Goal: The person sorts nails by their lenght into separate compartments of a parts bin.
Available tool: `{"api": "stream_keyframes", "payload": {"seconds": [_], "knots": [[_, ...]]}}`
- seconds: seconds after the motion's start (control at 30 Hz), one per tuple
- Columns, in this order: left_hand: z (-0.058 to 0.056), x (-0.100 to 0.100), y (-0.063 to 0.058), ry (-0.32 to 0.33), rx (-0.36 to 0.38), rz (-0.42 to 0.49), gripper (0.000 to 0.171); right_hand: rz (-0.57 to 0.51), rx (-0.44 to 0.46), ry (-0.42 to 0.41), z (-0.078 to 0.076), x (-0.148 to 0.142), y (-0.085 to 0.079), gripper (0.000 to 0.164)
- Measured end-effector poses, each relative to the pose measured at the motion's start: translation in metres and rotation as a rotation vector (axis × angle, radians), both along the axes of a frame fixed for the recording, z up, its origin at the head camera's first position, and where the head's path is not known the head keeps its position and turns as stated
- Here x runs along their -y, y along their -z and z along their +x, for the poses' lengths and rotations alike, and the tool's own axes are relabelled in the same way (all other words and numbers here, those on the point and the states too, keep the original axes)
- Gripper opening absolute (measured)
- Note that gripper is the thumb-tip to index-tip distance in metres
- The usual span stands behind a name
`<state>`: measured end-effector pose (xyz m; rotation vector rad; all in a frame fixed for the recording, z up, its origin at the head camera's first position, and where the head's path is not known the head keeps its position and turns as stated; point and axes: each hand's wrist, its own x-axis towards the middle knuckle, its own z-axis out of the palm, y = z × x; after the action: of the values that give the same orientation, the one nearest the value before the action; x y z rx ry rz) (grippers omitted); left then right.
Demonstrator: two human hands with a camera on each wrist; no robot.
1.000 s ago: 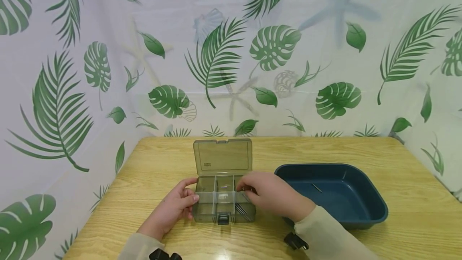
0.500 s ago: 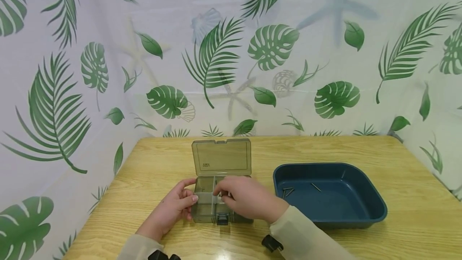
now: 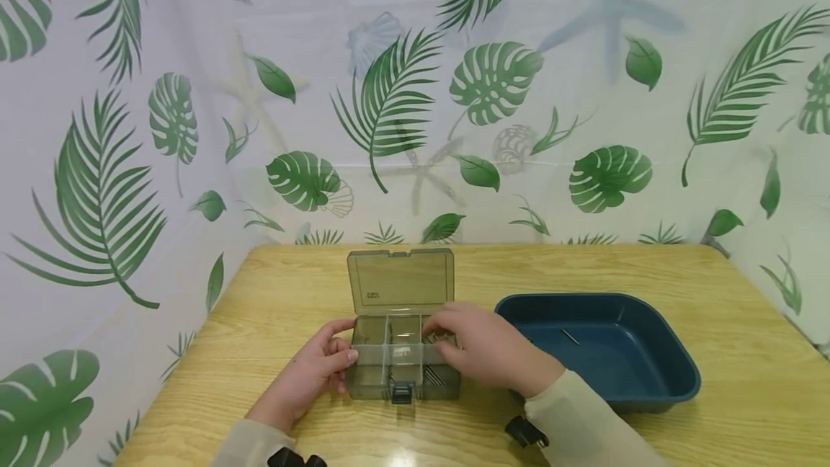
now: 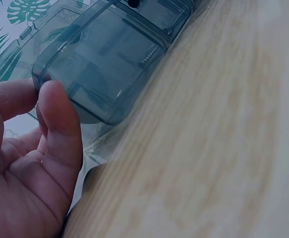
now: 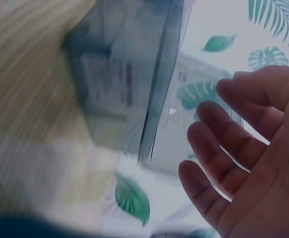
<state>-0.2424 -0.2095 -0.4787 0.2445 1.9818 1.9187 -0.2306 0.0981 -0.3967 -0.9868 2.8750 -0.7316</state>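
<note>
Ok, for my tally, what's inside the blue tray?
One thin metal piece lies in the blue tray; a dark tip shows at left. The right hand and sleeve cover the near left corner, whose floor is hidden.

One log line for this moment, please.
left hand: grips divided box, left side; right hand: over box, right side; lid: open; metal pins: in box; blue tray: metal rod inside

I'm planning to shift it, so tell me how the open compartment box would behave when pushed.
The compartment box would probably keep its shape: it looks like hard, translucent plastic. Its raised lid, standing at the back edge, may swing. The thin metal pins inside could slide or roll.
</note>
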Motion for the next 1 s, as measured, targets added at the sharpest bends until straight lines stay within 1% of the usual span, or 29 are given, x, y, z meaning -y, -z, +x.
{"api": "stream_keyframes", "payload": {"seconds": [0.1, 0.2, 0.47, 0.57, 0.67, 0.83, 1.0], "knots": [[-0.001, -0.002, 0.0, 0.008, -0.001, 0.0, 0.06, -0.006, -0.012, 0.049, 0.003, -0.02, 0.001, 0.021], [-0.001, -0.003, 0.001, 0.019, -0.002, -0.002, 0.062, 0.003, -0.007, 0.099, 0.005, -0.044, 0.003, 0.021], [-0.003, -0.001, 0.002, 0.002, 0.013, 0.003, 0.063, 0.035, 0.071, 0.221, 0.004, -0.105, 0.01, 0.029], [-0.002, -0.001, 0.001, 0.008, 0.007, 0.0, 0.064, 0.06, 0.091, 0.247, 0.002, -0.125, 0.014, 0.033], [-0.002, -0.002, 0.001, 0.011, 0.005, 0.0, 0.064, 0.079, 0.121, 0.279, 0.001, -0.143, 0.021, 0.038], [-0.001, -0.001, 0.002, 0.005, 0.01, 0.0, 0.064, 0.114, 0.18, 0.312, -0.004, -0.164, 0.031, 0.048], [-0.002, 0.001, 0.003, -0.005, 0.006, -0.009, 0.064, 0.158, 0.207, 0.29, -0.01, -0.169, 0.037, 0.056]]}}
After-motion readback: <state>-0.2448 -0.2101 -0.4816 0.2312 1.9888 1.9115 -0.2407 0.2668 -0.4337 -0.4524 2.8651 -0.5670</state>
